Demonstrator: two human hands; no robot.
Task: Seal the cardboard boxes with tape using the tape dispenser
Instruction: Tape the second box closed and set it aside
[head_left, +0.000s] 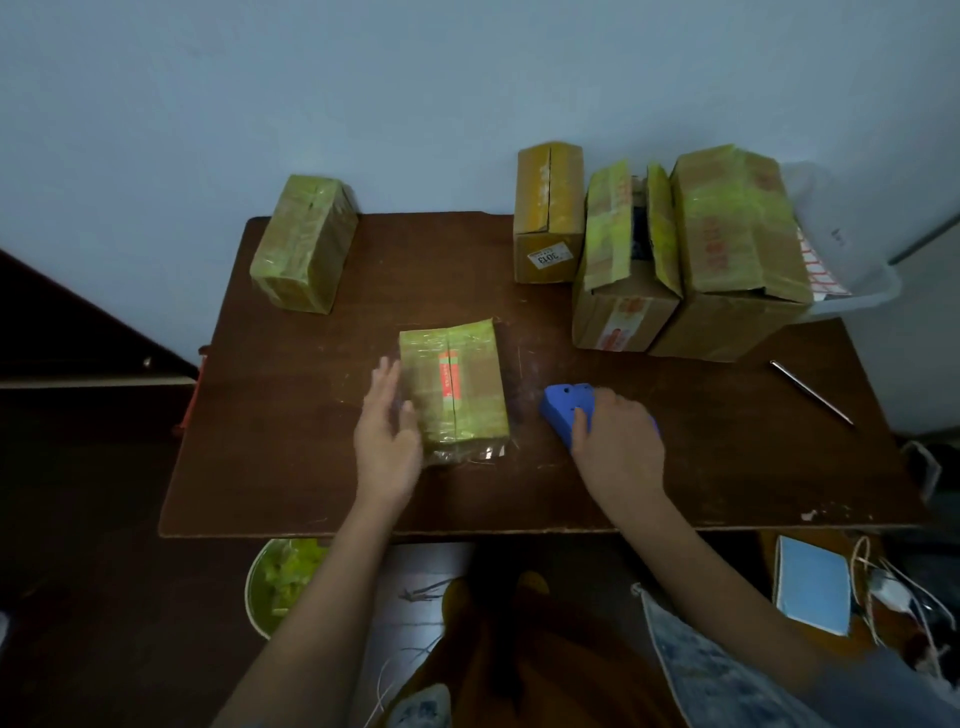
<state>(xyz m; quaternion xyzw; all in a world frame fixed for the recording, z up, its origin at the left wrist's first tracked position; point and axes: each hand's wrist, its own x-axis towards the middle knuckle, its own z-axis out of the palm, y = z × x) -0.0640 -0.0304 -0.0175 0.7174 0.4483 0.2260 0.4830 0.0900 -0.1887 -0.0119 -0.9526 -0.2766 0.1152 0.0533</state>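
The small cardboard box (453, 383) is lying flat mid-counter (291, 467), already tape-wrapped. The left hand (387, 423) is resting spread, fingers straight, against its left side. The right hand (618, 436) is curling around the blue tape dispenser (563, 415) just beside it. Judged light, stiff and slick-surfaced; best steadied by its sides.

Dim, flat indoor light with a cool cast; shadows faint. Left hand (387, 415) slightly motion-blurred. Wide-angle bowing bends edges far from both hands; floor below them murky.
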